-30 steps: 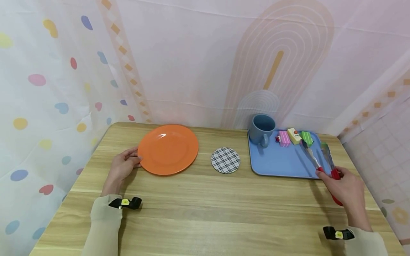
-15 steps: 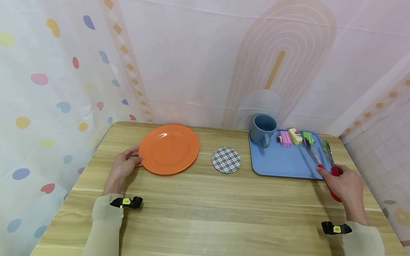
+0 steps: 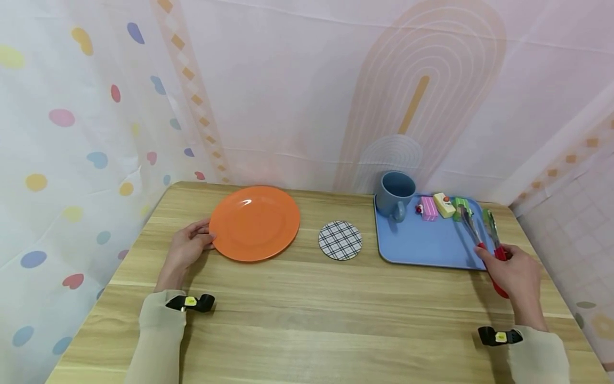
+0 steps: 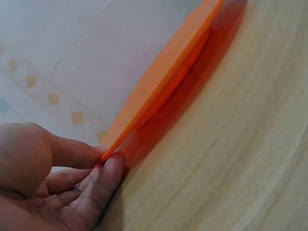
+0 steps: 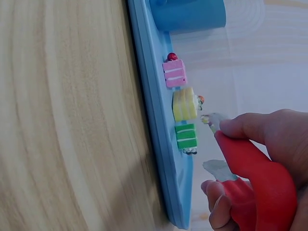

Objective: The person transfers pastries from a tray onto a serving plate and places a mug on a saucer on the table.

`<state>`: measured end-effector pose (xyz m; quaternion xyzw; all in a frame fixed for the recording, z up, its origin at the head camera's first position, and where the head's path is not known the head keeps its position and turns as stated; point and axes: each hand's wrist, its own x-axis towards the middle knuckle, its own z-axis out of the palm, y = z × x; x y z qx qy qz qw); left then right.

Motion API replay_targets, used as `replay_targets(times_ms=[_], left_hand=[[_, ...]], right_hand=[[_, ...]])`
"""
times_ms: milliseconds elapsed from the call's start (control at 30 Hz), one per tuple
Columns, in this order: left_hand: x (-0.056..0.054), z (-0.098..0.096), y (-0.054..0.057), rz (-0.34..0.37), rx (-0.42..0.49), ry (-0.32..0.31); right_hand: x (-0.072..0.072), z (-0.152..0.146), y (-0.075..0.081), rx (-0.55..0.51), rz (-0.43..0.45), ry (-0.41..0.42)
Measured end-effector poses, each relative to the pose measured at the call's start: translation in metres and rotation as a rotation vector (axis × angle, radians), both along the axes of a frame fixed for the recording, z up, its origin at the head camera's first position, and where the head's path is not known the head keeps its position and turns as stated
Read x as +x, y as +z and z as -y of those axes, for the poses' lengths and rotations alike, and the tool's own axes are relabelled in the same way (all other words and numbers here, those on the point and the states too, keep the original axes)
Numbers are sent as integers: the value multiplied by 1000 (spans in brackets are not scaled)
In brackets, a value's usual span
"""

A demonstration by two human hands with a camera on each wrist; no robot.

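My left hand (image 3: 188, 249) pinches the near left rim of an orange plate (image 3: 255, 223); in the left wrist view the thumb lies on top of the rim and fingers beneath it. In my right hand (image 3: 516, 273) are red-handled metal tongs (image 5: 260, 178), their arms spread apart. The tongs' tips hang over the right part of a blue tray (image 3: 422, 245), around or just above a green toy cake slice (image 5: 186, 136); whether they touch it I cannot tell. Beside it on the tray sit a yellow cake slice (image 5: 185, 104) and a pink cake slice (image 5: 174, 73) with a cherry.
A blue-grey mug (image 3: 395, 195) stands at the tray's back left corner. Between plate and tray lies a round checked coaster (image 3: 340, 240). The wooden table (image 3: 307, 320) ends at a patterned cloth backdrop (image 3: 288, 96) behind and at the sides.
My right hand has shifted slightly forward and left, bringing the tongs' tips to the green cake slice. The left hand stays at the plate's rim; the whole view drifts a little.
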<state>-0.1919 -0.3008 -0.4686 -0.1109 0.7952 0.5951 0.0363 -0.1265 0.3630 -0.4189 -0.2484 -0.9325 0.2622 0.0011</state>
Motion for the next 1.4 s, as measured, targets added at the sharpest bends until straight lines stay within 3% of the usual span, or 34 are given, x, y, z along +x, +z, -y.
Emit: replay_targets(times_ms=[233, 567, 867, 1400], left_hand=[[-1, 0, 0, 13, 19, -1], [3, -5, 11, 19, 26, -3], [-2, 1, -2, 4, 1, 4], [-3, 0, -3, 25, 1, 15]], right_hand=[[-3, 0, -2, 17, -30, 8], [-8, 0, -5, 37, -51, 24], [-13, 2, -4, 30, -30, 24], [-20, 2, -10, 38, -6, 28]])
